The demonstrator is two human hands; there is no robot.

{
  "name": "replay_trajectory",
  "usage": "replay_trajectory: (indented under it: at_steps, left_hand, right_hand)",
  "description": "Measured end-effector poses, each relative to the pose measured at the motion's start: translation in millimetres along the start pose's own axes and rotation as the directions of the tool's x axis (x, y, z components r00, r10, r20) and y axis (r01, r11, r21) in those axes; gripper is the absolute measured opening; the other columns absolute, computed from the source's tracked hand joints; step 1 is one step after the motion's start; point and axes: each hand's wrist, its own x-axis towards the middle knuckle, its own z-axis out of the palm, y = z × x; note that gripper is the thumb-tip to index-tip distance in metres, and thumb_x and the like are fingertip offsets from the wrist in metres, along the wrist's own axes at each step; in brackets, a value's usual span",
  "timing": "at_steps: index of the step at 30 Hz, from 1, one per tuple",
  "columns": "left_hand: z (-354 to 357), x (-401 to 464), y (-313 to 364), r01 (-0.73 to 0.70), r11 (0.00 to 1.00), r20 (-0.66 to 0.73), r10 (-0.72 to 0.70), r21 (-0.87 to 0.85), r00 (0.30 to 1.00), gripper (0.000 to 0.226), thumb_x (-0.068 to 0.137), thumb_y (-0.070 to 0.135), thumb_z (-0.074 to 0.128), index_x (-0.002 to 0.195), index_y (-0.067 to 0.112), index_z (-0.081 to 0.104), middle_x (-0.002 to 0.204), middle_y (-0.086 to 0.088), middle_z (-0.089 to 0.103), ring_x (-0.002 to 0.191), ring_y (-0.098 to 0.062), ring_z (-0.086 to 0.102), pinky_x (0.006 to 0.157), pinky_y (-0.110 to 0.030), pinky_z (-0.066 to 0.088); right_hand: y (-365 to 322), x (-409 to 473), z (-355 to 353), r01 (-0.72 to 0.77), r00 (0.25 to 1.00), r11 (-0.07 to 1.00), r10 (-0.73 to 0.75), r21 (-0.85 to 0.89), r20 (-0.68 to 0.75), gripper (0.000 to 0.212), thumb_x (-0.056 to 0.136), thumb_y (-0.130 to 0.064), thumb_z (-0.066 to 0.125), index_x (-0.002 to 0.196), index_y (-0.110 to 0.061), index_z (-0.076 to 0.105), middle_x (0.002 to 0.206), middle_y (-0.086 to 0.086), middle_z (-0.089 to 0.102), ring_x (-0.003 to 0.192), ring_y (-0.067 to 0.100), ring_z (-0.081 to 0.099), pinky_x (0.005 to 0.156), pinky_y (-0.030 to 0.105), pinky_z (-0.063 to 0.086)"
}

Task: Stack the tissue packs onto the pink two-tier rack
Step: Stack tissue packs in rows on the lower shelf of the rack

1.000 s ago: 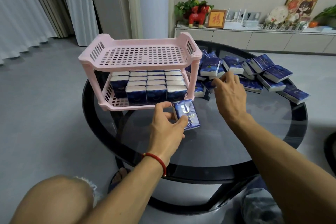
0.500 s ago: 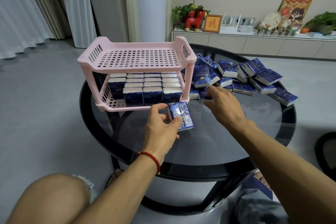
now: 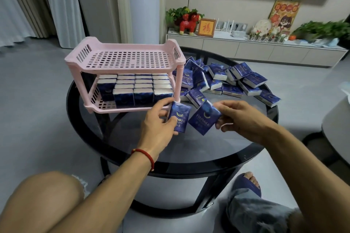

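On the glass counter [image 3: 170, 149], each hand pinches a pack: left hand [image 3: 157, 126] the left pack [image 3: 179, 118], right hand [image 3: 240, 117] the right pack [image 3: 204, 119]. The rack's [image 3: 125, 58] lower tier is nearly full; forcing one in at 11 o'clock could topple rows.

Round glass table [image 3: 217, 143]; red horse figurine [image 3: 190, 23] and framed picture [image 3: 206, 28] on low cabinet [image 3: 265, 51].

Loose packs [image 3: 234, 81] right of rack [image 3: 125, 58]
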Motion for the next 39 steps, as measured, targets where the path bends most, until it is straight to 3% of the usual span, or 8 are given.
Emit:
replay_trajectory:
  at_steps: [7,10,14,19,28,32,35,39]
  left_hand:
    - [0.1,-6.2,5.2,0.061,0.997,0.188,-0.052,-0.04,0.981,0.04,0.085,0.014,0.066,0.113,0.043,0.066,0.11,-0.01,0.072,0.103,-0.028,0.07,0.084,-0.046,0.061]
    - [-8.8,-8.1,3.0,-0.082,0.991,0.24,0.055,0.103,0.969,0.059,0.079,0.017,0.082,0.125,0.044,0.056,0.12,0.0,0.066,0.108,-0.018,0.066,0.088,-0.034,0.059]
    - [-25.6,-3.5,2.3,-0.115,0.987,0.206,0.09,0.109,0.974,0.075,0.08,0.0,0.081,0.133,0.046,0.054,0.12,0.007,0.067,0.108,-0.006,0.066,0.084,-0.016,0.053]
    - [-41.2,-2.5,-3.3,-0.161,0.966,0.245,0.11,0.201,0.963,0.072,0.08,0.001,0.08,0.132,0.045,0.056,0.122,0.009,0.068,0.115,-0.008,0.065,0.101,-0.034,0.055]
    - [-65.5,-14.1,6.7,-0.196,0.879,0.325,0.05,0.435,0.944,0.082,0.08,0.016,0.086,0.143,0.045,0.041,0.13,0.015,0.06,0.119,0.001,0.058,0.1,-0.02,0.052]
    - [-116.1,-7.9,24.2,0.044,0.878,0.008,-0.054,0.476,0.999,0.055,0.076,0.017,0.082,0.121,0.036,0.058,0.107,0.004,0.067,0.096,-0.016,0.069,0.087,-0.041,0.06]
    - [-158.8,4.3,45.3,0.141,0.876,-0.342,0.029,0.46,0.939,0.04,0.078,0.013,0.079,0.109,0.024,0.057,0.094,-0.001,0.065,0.084,-0.017,0.064,0.066,-0.029,0.05]
    - [-175.9,28.4,46.9,0.229,0.888,-0.326,-0.096,0.399,0.941,0.052,0.081,0.016,0.079,0.128,0.018,0.056,0.117,-0.001,0.063,0.105,-0.023,0.063,0.091,-0.039,0.055]
  right_hand:
    - [3.2,1.6,39.3,0.092,0.995,0.995,-0.091,0.025,-0.034,0.025,0.101,-0.018,0.058,0.105,0.006,0.055,0.087,0.04,0.066,0.058,0.028,0.064,0.053,0.027,0.06]
    - [3.9,2.7,52.3,0.11,0.992,0.992,-0.106,0.056,-0.063,0.029,0.1,-0.021,0.061,0.109,0.005,0.053,0.076,0.03,0.069,0.057,0.03,0.065,0.058,0.033,0.062]
    - [4.2,2.9,61.8,0.258,0.955,0.953,-0.276,-0.162,-0.106,0.032,0.097,-0.031,0.065,0.114,-0.006,0.059,0.1,0.023,0.069,0.068,0.033,0.073,0.065,0.041,0.064]
    - [15.8,12.0,72.0,0.441,0.882,0.703,-0.453,-0.557,0.127,0.049,0.092,-0.033,0.073,0.136,-0.03,0.053,0.121,-0.013,0.059,0.08,0.017,0.069,0.071,0.037,0.061]
    - [16.5,15.3,92.4,0.503,0.832,0.578,-0.525,-0.643,0.179,0.052,0.089,-0.037,0.075,0.136,-0.033,0.055,0.116,-0.005,0.059,0.088,0.007,0.063,0.076,0.026,0.057]
    - [10.2,11.4,96.6,0.482,0.85,0.628,-0.504,-0.61,0.153,0.047,0.088,-0.034,0.077,0.13,-0.028,0.059,0.109,-0.011,0.061,0.091,0.002,0.063,0.077,0.025,0.058]
    - [-1.7,11.7,106.5,0.513,0.836,0.68,-0.533,-0.523,0.127,0.038,0.087,-0.032,0.079,0.122,-0.03,0.064,0.104,-0.013,0.067,0.092,0.004,0.065,0.077,0.024,0.057]
    - [-23.6,27.8,133.5,0.549,0.822,0.698,-0.549,-0.46,0.149,0.036,0.088,-0.032,0.078,0.122,-0.026,0.067,0.097,-0.003,0.072,0.087,0.013,0.069,0.078,0.034,0.058]
